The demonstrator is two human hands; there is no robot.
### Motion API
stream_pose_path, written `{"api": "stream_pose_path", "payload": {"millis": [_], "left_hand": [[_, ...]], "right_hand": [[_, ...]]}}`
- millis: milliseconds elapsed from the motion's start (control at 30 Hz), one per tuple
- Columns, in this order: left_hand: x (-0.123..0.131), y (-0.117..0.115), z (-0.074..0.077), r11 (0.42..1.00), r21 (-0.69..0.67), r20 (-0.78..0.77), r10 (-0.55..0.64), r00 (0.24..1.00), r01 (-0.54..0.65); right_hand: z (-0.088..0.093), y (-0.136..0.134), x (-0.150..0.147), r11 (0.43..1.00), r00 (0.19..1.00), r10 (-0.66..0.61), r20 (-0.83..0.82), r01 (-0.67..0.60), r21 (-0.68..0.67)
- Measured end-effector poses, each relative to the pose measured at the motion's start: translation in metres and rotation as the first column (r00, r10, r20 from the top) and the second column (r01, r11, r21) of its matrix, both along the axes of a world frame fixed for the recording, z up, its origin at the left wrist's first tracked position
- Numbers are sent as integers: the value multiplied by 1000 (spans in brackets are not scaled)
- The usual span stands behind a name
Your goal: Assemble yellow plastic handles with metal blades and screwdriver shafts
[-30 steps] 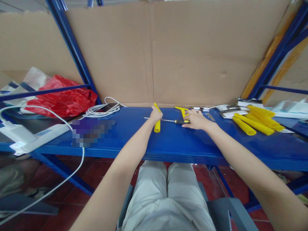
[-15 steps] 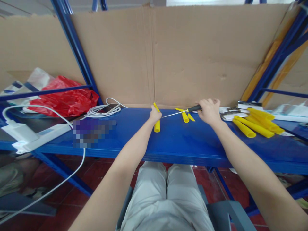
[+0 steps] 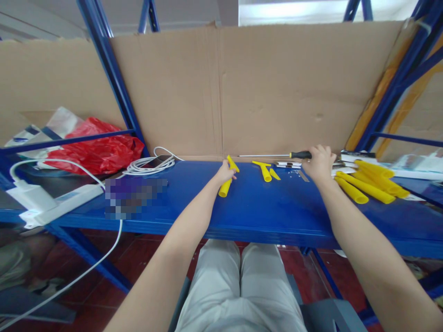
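Note:
My left hand [image 3: 226, 172] is closed around a yellow plastic T-shaped handle [image 3: 225, 189], its round open end pointing toward me and its flat crosspiece toward the back. My right hand [image 3: 320, 162] grips the black handle of a long screwdriver [image 3: 300, 155]; the thin metal shaft points left along the foot of the cardboard, apart from the yellow handle. Between my hands a second yellow T-shaped handle [image 3: 266, 173] lies on the blue table, with a small yellow wedge-shaped piece [image 3: 274, 174] beside it. Close to my right hand is a small flat strip [image 3: 303, 176].
Several yellow tubes [image 3: 368, 186] are piled at the right. At the left are coiled white cable [image 3: 150, 166], a power strip [image 3: 74, 198] and a red plastic bag [image 3: 100, 147]. Upright cardboard [image 3: 270, 92] backs the blue table [image 3: 277, 216]; blue posts [image 3: 107, 69] flank it.
My right hand has moved right and back with the screwdriver, whose tip has left the yellow handle in my left hand. That handle has turned, so its crosspiece shows.

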State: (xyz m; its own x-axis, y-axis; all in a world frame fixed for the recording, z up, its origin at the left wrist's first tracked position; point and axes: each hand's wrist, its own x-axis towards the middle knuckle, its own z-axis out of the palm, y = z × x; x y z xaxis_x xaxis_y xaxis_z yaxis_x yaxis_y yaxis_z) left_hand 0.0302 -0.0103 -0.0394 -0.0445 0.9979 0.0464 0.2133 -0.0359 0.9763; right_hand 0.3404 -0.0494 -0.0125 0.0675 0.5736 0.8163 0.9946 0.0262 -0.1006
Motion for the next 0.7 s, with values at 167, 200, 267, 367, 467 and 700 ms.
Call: {"api": "stream_pose_path", "payload": {"millis": [167, 200, 267, 367, 467, 700], "left_hand": [[6, -5, 3, 999, -31, -17, -38, 999, 38], [6, -6, 3, 999, -34, -17, -34, 999, 34], [7, -7, 4, 999, -34, -8, -25, 1000, 24], [7, -9, 4, 999, -34, -5, -29, 1000, 29], [6, -9, 4, 999, -41, -18, -31, 999, 31], [7, -9, 5, 999, -43, -75, -36, 997, 33]], "right_hand": [[-6, 2, -8, 998, 999, 27, 26, -26, -48], [-6, 2, -9, 998, 999, 29, 27, -27, -62], [-5, 0, -11, 996, 999, 22, 24, -19, -89], [-3, -2, -12, 993, 1000, 10, 11, -9, -114], [-2, -3, -12, 994, 1000, 27, -10, -28, -101], [-3, -1, -12, 998, 999, 34, -17, -34, -52]]}}
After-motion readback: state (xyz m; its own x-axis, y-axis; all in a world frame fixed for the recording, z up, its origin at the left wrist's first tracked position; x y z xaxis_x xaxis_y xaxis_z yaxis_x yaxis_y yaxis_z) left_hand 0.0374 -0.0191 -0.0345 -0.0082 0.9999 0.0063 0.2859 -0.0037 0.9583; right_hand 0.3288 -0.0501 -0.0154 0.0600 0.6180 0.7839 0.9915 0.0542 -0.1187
